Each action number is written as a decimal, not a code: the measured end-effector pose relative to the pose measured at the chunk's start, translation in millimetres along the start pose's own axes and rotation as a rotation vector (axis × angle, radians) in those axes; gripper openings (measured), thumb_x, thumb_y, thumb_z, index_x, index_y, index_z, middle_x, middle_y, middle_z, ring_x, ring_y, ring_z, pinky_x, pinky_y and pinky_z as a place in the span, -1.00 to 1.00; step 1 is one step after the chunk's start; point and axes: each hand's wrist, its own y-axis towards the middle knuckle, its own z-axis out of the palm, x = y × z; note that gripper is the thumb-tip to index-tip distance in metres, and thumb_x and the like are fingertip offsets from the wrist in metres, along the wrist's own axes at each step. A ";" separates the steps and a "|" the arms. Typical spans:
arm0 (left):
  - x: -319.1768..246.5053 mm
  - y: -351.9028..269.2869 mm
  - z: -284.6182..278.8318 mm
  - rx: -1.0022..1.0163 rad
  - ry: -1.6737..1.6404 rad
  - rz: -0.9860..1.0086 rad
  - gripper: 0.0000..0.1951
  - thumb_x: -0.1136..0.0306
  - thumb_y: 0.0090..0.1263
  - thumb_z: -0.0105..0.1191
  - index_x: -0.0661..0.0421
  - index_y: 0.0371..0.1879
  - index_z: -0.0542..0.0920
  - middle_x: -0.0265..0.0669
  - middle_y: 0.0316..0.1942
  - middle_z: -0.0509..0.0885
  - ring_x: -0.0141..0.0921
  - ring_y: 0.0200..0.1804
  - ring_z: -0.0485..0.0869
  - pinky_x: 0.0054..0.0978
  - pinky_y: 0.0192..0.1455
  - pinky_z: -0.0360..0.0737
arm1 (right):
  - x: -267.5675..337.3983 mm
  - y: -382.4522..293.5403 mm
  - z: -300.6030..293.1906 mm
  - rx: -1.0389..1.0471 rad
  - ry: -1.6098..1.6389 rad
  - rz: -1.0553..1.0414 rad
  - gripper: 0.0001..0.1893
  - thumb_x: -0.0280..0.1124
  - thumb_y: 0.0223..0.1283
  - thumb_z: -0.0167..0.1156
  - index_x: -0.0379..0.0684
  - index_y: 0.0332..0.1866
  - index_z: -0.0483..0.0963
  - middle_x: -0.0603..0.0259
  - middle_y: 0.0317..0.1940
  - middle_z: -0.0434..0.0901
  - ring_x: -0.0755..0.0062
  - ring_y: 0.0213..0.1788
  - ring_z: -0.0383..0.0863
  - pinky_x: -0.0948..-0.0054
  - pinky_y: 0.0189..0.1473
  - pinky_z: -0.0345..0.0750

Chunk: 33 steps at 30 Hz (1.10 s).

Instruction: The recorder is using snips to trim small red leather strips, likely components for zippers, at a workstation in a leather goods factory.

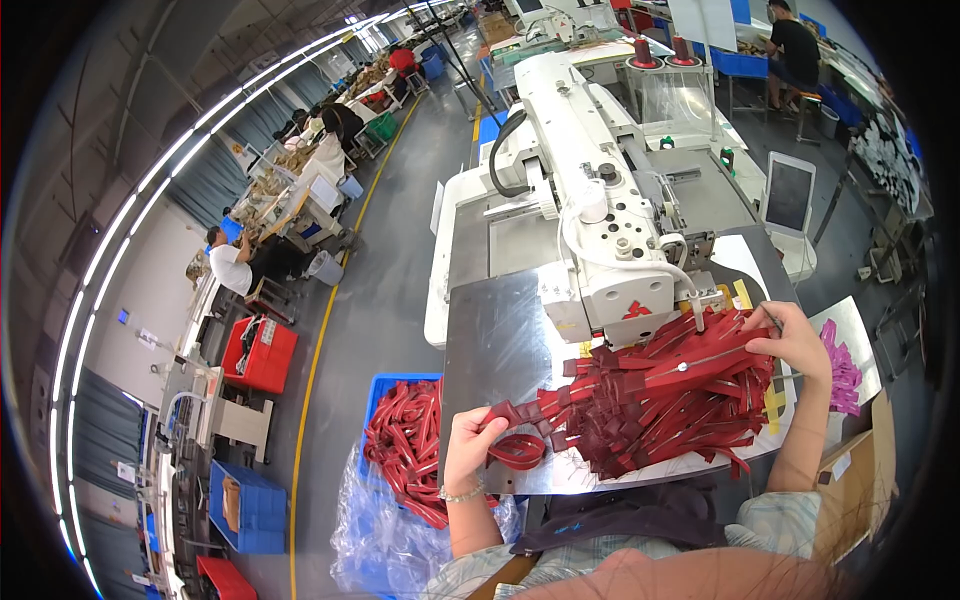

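Observation:
A large heap of red zippers (pixel 660 405) lies on the metal table plate (pixel 487 330), just in front of the white Mitsubishi industrial sewing machine (pixel 592 217). At the heap's left end, my left hand (pixel 469 442) pinches the dark red fabric end of a zipper between thumb and fingers; a looped zipper (pixel 517 452) lies beside it. My right hand (pixel 791 337) is at the upper right of the heap, thumb and fingers closed on red zipper tape. A small dark object, too unclear to name, shows at its fingers. Part of the heap hides the area under the machine head.
A blue crate (pixel 375 420) of red zippers stands left of the table, with clear plastic film (pixel 390 555) beside it. Pink-purple pieces (pixel 841 367) and a cardboard box (pixel 862 465) are at the right. Red thread cones (pixel 643 54) stand behind. Co-workers sit farther off.

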 end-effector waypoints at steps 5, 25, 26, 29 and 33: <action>10.7 -2.7 1.0 -0.093 0.060 -0.019 -0.89 0.48 0.22 0.08 0.27 -0.41 0.60 -0.61 -0.64 0.35 -0.73 -0.56 0.19 -0.72 -0.56 0.11 | -15.4 10.0 14.5 0.018 -0.084 -0.044 -0.76 -0.54 -0.25 0.28 -0.32 -0.36 0.49 0.37 -0.57 0.45 0.65 -0.45 0.39 0.58 -0.35 0.34; 11.2 -7.0 10.5 -0.178 -0.005 -0.023 -0.91 0.50 0.22 0.07 0.28 -0.47 0.57 -0.59 -0.64 0.39 -0.73 -0.55 0.23 -0.73 -0.55 0.15 | 11.2 -47.3 234.2 0.536 1.280 0.380 -0.70 -0.16 0.39 -0.31 -0.16 -0.23 0.26 0.44 -0.68 0.15 0.75 -0.78 -0.01 0.66 -0.69 0.07; 11.0 -7.3 11.8 -0.177 -0.027 -0.031 -0.91 0.51 0.22 0.07 0.28 -0.46 0.57 -0.59 -0.64 0.39 -0.73 -0.55 0.23 -0.74 -0.55 0.14 | 11.6 -44.9 237.9 0.534 1.280 0.383 -0.70 -0.16 0.39 -0.31 -0.16 -0.23 0.26 0.44 -0.68 0.15 0.75 -0.78 -0.01 0.66 -0.69 0.07; 13.4 -8.8 11.1 -0.175 -0.009 -0.033 -0.91 0.51 0.22 0.07 0.28 -0.45 0.57 -0.60 -0.65 0.37 -0.73 -0.56 0.22 -0.74 -0.56 0.13 | 13.1 -37.2 244.9 0.477 1.300 0.368 -0.70 -0.16 0.39 -0.32 -0.15 -0.24 0.26 0.44 -0.68 0.16 0.75 -0.79 -0.01 0.66 -0.68 0.07; 12.5 -11.2 8.9 -0.192 -0.003 -0.009 -0.91 0.50 0.22 0.07 0.27 -0.46 0.57 -0.61 -0.66 0.36 -0.74 -0.58 0.21 -0.73 -0.58 0.10 | 20.6 -31.4 249.9 0.480 1.354 0.389 -0.70 -0.14 0.38 -0.31 -0.12 -0.23 0.29 0.41 -0.66 0.18 0.73 -0.79 -0.01 0.64 -0.60 0.10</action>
